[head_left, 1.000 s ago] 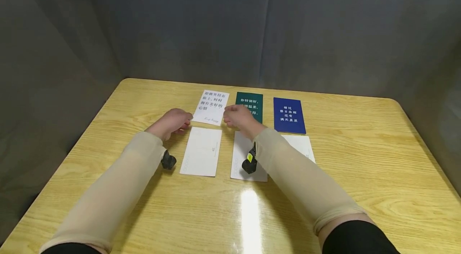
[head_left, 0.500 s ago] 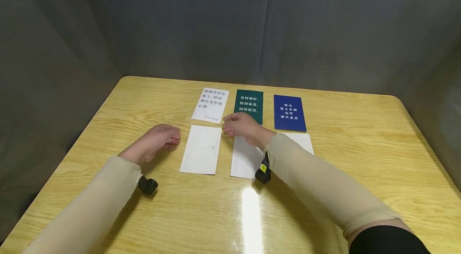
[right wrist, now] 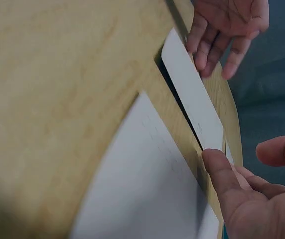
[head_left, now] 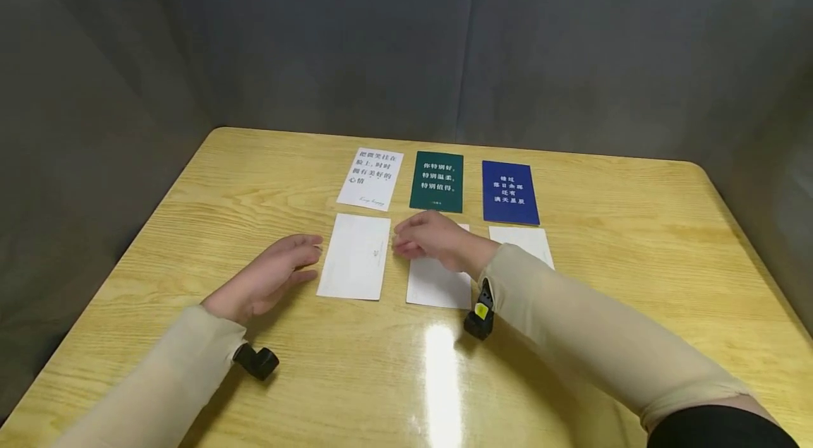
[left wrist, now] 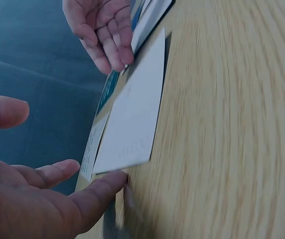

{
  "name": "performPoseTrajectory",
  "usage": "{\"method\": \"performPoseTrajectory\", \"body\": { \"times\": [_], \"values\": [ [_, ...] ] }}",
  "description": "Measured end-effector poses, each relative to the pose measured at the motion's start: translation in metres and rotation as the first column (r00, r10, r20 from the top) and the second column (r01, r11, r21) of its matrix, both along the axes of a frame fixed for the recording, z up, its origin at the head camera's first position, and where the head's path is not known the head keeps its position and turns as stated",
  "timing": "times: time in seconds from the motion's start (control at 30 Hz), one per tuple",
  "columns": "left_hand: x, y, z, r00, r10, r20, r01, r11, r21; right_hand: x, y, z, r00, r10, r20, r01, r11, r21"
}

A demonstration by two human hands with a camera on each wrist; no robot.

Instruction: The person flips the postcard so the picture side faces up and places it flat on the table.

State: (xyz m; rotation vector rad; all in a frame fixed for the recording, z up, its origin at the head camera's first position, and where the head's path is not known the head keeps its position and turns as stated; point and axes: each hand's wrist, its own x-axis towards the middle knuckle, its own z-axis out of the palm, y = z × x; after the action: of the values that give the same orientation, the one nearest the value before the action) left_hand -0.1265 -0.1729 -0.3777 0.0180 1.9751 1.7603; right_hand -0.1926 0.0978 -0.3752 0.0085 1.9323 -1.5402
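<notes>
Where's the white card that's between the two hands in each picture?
Head: the white card is just left of centre, in the nearer row.
Left wrist: the white card slants just left of centre.
Right wrist: the white card slants, upper right of centre.
Shared landmark: the left hand, near it in all three.

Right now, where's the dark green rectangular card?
In the head view, the green card lies in the far row, right of the black-lettered white card and left of the white-lettered blue card.

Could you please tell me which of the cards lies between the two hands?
The nearly blank white card at the left end of the near row; the left hand and right hand flank it, while no other card lies between them.
</notes>
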Motion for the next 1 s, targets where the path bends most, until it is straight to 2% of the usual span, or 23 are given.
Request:
{"method": "performPoseTrajectory", "body": {
  "times": [0.23,0.37,0.6,0.77,1.0],
  "values": [
    [-0.001,0.008,0.001,0.999,0.036,0.013,-0.037,0.998,0.052,0.008,0.0,-0.004,0.998,-0.001,0.067,0.004,0.999,-0.035],
    [-0.002,0.01,0.0,0.997,0.075,0.028,-0.076,0.995,0.06,0.01,-0.002,-0.006,0.998,-0.015,0.061,0.019,0.998,-0.064],
    [-0.004,0.016,-0.001,0.994,0.102,0.025,-0.104,0.992,0.075,0.011,-0.006,-0.007,0.996,-0.04,0.084,0.047,0.995,-0.083],
    [-0.004,0.014,-0.004,0.991,0.129,0.029,-0.131,0.986,0.102,0.011,-0.006,-0.008,0.994,-0.073,0.086,0.081,0.992,-0.094],
    [-0.001,0.011,-0.014,0.983,0.175,0.047,-0.18,0.971,0.156,0.014,-0.008,-0.016,0.998,-0.053,0.036,0.055,0.995,-0.08]
  ]
}}
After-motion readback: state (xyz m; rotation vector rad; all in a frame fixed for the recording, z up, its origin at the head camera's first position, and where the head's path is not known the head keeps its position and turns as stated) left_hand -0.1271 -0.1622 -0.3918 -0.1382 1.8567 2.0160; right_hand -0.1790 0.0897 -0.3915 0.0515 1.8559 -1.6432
